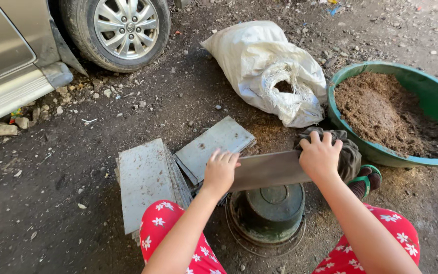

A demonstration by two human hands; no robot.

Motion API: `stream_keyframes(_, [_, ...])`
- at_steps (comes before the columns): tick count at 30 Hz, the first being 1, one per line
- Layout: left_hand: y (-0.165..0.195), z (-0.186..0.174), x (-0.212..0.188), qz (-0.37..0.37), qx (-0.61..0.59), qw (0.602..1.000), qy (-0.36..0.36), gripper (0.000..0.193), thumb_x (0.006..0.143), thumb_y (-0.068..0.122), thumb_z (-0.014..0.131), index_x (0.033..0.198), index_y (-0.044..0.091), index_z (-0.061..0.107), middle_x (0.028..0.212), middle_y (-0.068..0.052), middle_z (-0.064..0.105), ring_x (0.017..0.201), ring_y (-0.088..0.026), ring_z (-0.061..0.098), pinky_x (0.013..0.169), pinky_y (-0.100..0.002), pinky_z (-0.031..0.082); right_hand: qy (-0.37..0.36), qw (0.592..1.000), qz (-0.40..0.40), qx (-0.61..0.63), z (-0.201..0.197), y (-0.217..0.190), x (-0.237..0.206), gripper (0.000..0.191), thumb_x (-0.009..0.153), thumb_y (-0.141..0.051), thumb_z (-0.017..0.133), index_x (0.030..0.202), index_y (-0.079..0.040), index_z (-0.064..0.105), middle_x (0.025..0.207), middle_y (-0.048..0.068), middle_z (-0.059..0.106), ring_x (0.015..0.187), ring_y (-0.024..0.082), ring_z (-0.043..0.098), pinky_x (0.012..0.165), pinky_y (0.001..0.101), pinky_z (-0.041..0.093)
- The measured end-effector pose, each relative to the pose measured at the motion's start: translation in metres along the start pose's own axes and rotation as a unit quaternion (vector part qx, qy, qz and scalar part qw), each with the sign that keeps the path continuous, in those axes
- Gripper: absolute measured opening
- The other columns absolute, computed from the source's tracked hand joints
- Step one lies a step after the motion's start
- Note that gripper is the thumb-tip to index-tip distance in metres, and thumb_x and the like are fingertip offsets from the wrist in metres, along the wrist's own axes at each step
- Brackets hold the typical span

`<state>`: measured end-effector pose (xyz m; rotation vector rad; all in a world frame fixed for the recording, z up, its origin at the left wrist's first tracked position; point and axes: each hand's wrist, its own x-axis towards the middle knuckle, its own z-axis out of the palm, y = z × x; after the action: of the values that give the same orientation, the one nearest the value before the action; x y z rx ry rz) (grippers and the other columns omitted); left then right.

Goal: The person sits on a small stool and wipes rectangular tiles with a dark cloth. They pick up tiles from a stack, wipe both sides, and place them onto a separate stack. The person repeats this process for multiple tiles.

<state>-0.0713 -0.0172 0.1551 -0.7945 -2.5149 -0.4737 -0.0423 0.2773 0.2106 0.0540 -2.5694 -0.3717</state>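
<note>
Nearest the camera, between knees in red flowered trousers (178, 228), an upturned dark pot (268, 210) sits inside a wire ring on the dirt, and a flat grey sheet (267, 170) lies across its base, seemingly steadied there by both hands. The left hand (220, 172) curls its fingers over the sheet's left end and the right hand (320, 156) clamps the right end through a dark cloth (348, 152), probably as padding, so the sheet's long axis runs left to right, rising slightly rightward. Beyond lie stacked grey sheets (148, 180), a white sack (269, 71), a green basin (432, 96) of brown material, and a car wheel (120, 28).
</note>
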Motion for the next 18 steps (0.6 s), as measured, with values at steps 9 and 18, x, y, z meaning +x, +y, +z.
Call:
stream_keyframes(9, [0.011, -0.003, -0.019, -0.041, -0.05, 0.997, 0.037, 0.004, 0.085, 0.011, 0.064, 0.088, 0.008, 0.066, 0.084, -0.01, 0.072, 0.087, -0.03, 0.07, 0.085, -0.045, 0.051, -0.019, 0.99, -0.11, 0.089, -0.038, -0.142, 0.008, 0.02, 0.078, -0.026, 0.063, 0.092, -0.018, 0.074, 0.106, 0.006, 0.06, 0.107, 0.031, 0.053, 0.087, 0.056, 0.04])
stream_keyframes(18, [0.016, -0.008, -0.022, -0.079, -0.055, 0.994, 0.05, 0.015, 0.094, 0.022, 0.067, 0.085, 0.011, 0.065, 0.078, -0.006, 0.072, 0.075, -0.027, 0.07, 0.067, -0.042, 0.052, 0.041, 0.991, -0.074, 0.106, -0.003, -0.087, 0.015, 0.017, 0.079, -0.021, 0.064, 0.092, -0.022, 0.075, 0.108, 0.002, 0.062, 0.111, 0.031, 0.054, 0.089, 0.0545, 0.04])
